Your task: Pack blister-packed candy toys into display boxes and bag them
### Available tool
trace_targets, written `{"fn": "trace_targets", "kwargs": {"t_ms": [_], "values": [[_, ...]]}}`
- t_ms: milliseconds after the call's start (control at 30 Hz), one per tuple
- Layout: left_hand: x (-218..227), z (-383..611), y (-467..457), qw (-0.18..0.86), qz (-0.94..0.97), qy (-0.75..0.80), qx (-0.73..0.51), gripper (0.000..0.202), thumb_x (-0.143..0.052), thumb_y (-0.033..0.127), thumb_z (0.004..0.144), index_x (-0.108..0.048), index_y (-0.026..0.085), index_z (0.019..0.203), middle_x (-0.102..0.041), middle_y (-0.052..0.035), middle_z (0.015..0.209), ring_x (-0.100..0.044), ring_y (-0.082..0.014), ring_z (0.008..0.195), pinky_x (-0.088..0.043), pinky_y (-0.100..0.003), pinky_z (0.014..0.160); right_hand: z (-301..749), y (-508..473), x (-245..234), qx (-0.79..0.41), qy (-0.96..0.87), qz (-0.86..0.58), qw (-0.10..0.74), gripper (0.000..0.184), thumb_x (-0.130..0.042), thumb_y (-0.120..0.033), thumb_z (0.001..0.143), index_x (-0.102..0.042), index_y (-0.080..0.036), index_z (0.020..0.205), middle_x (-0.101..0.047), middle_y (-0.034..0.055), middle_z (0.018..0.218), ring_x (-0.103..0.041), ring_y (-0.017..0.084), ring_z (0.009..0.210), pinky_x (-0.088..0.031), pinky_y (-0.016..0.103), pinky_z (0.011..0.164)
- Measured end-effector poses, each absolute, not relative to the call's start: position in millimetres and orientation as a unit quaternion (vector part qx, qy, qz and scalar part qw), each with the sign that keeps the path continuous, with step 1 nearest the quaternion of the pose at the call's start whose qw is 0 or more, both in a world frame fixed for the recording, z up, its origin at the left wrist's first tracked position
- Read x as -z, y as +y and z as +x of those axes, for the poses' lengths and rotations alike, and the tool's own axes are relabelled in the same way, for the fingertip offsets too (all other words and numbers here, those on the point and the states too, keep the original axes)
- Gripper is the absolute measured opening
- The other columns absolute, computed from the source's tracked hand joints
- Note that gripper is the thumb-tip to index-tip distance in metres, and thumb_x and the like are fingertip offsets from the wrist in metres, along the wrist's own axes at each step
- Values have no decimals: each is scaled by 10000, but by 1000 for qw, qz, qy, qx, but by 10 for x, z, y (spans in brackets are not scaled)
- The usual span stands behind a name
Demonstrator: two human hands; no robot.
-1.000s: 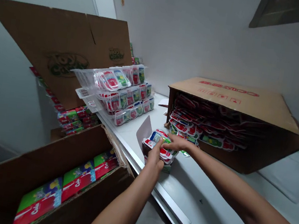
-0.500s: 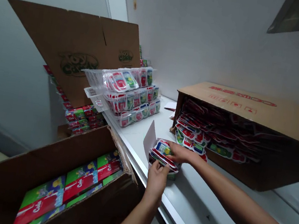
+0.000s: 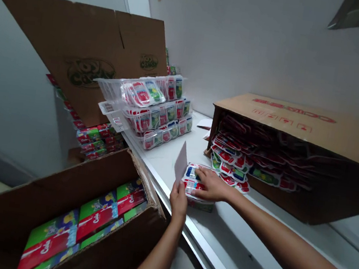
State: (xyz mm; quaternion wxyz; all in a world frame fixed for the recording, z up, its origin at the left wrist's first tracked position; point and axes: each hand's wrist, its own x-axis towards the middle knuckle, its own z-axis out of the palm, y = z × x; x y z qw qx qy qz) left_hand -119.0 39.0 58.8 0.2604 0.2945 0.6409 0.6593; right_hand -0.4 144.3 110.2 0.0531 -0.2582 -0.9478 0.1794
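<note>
Head camera looks down on a white worktop [image 3: 234, 244], with both forearms reaching in from the lower edge. The right hand [image 3: 210, 185] lies open and flat on a pile of packets [image 3: 192, 177], palm down, fingers stretched over the red, white and blue wrappers; it covers most of the pile, so the count cannot be told. The pile sits in a small box [image 3: 201, 205] near the front edge of the worktop, and only a green sliver of the box shows under the hand. A white flap [image 3: 181, 161] stands tilted up at the box's left side.

The left hand [image 3: 178, 200] is against the box's near left corner, back of the hand toward the camera. Its fingertips are hidden behind the hand, so whether it grips the box or only rests against it cannot be told.

Just beyond the pile, a brown carton [image 3: 301, 125] lies on its side, its open mouth facing left and crammed with similar packets; its depths are dark, and the red print on top is too blurred to read. Farther left, clear trays [image 3: 115, 90] of packets are stacked near the wall. An open carton [image 3: 68, 190] at lower left holds green and red boxes [image 3: 94, 216], cut off by the frame's bottom edge.
</note>
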Motion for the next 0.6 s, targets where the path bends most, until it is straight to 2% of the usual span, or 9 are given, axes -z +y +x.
{"fn": "trace_targets", "kwargs": {"t_ms": [33, 100, 200, 267, 333, 400, 500, 600], "values": [[-582, -1146, 369, 261, 283, 649, -656, 462, -379, 515, 929, -595, 117, 1017, -682, -140, 949, -641, -277, 923, -498, -400, 859, 19, 1427, -1089, -185, -951, -245, 42, 870, -643, -495, 777, -339, -48, 1459, -315, 256, 1507, -293, 373, 1394, -266, 484, 1121], [-552, -961, 211, 274, 277, 660, -642, 468, -371, 503, 930, -612, 114, 1030, -685, -158, 988, -641, -285, 942, -480, -422, 901, 127, 1394, -1081, -199, -957, -209, 19, 869, -688, -433, 732, -374, -60, 1450, -314, 246, 1513, -279, 369, 1405, -238, 489, 1138], [-417, -566, -262, 283, 304, 676, -609, 447, -456, 449, 906, -563, 148, 1218, -618, -170, 1218, -570, -295, 1157, -393, -426, 1042, 448, 1306, -1121, -232, -961, -151, -7, 865, -711, -334, 683, -390, -99, 1452, -317, 215, 1523, -278, 363, 1407, -211, 503, 1148], [-304, -381, -586, 283, 371, 657, -592, 552, -571, 369, 847, -459, 196, 1359, -497, -146, 1395, -481, -287, 1283, -363, -407, 1089, 705, 1227, -1160, -254, -959, -128, -5, 869, -721, -302, 658, -403, -136, 1449, -339, 187, 1521, -278, 359, 1408, -187, 516, 1154], [-243, -353, -748, 252, 410, 646, -592, 498, -604, 339, 799, -546, 195, 1273, -511, -134, 1378, -456, -304, 1303, -335, -428, 1117, 911, 1152, -1182, -275, -954, -119, -1, 826, -703, -287, 677, -415, -192, 1446, -367, 145, 1516, -272, 343, 1414, -157, 523, 1162], [-268, -467, -664, 264, 374, 654, -603, 421, -531, 363, 849, -562, 194, 1234, -553, -125, 1330, -487, -298, 1276, -352, -445, 1108, 1016, 1090, -1170, -290, -946, -142, 10, 744, -650, -281, 741, -418, -227, 1445, -367, 113, 1521, -252, 320, 1427, -142, 524, 1167], [-402, -673, -241, 310, 306, 634, -639, 524, -420, 463, 920, -447, 186, 1364, -425, -113, 1479, -341, -266, 1404, -249, -440, 1176, 991, 984, -1102, -278, -931, -232, 46, 683, -564, -340, 840, -372, -162, 1471, -284, 157, 1550, -203, 322, 1442, -138, 537, 1166], [-450, -659, 4, 411, 316, 584, -625, 616, -350, 596, 920, -502, 161, 1330, -430, -123, 1483, -324, -248, 1419, -219, -402, 1197, 914, 828, -1045, -253, -928, -270, 48, 766, -576, -395, 834, -327, -69, 1481, -235, 219, 1548, -160, 353, 1446, -132, 550, 1166]]}}
